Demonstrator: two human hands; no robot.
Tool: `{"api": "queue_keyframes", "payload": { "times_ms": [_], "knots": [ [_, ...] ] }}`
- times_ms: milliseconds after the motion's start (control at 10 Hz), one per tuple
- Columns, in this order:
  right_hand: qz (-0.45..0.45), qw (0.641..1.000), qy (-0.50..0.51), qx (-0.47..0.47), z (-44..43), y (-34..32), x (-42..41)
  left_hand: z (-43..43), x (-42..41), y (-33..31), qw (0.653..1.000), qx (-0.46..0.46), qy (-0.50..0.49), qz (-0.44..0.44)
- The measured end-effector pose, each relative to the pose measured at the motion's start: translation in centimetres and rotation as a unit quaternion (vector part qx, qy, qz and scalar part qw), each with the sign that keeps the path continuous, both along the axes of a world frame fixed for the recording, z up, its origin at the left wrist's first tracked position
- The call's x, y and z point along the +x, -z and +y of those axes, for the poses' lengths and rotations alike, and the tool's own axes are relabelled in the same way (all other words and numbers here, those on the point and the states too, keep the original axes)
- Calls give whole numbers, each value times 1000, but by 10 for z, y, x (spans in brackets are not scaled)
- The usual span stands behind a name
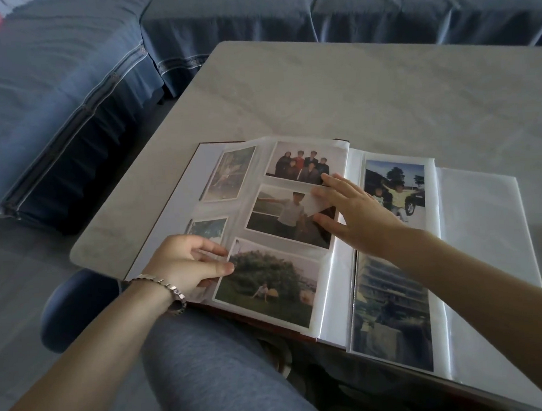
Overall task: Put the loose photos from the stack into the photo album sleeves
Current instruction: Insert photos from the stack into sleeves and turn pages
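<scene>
Obs.: photo album point(484, 225) lies open on the table point(351, 91), its near edge over our lap. No loose stack is in view.

Task item: middle photo point(279, 217), in the centre sleeve of the left-hand sleeve page point(249, 172), with a group photo point(302, 163) in the sleeve above and a garden photo point(267, 287) below. A pale corner point(312, 203) stands up at its right end. We cannot tell whether that is the print's bent back or the sleeve mouth.

Right hand point(351, 210): not clenched, fingers stretched and spread, tips laid flat on that right end, thumb apart below them.

Left hand point(185, 263): thumb and curled fingers pinch the sleeve page at its left edge, beside the garden photo, bracing it.

Handling, our judgement: the print is light, thin and springy. It bends readily and will crease if forced at a corner. The glossy face likely slides easily under fingertips but clings against the plastic film. Best hold is at the trailing short edge, pushing along its length while the other hand keeps the sleeve taut.
</scene>
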State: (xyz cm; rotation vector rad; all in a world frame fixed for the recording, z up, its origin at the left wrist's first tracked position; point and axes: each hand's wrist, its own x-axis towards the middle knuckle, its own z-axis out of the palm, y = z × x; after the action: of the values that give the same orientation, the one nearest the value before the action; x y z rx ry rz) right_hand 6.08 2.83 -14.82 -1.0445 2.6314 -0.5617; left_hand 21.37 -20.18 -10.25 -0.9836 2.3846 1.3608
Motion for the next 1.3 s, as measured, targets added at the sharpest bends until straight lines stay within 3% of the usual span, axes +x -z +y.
{"api": "queue_keyframes", "payload": {
  "times_ms": [500, 800, 1000, 1300],
  "knots": [
    [4, 1000, 5, -8, -2, 5, -2, 2, 3, 7, 999, -43, 7, 1],
    [4, 1000, 10, -13, -1, 8, -1, 12, 11, 11, 985, -143, 35, 86],
    [8, 1000, 11, -20, -1, 11, -2, 13, 19, 18, 980, -129, 7, 152],
    [12, 999, 16, -34, -1, 15, -2, 18, 27, 31, 968, -36, -46, 244]
  ]
}}
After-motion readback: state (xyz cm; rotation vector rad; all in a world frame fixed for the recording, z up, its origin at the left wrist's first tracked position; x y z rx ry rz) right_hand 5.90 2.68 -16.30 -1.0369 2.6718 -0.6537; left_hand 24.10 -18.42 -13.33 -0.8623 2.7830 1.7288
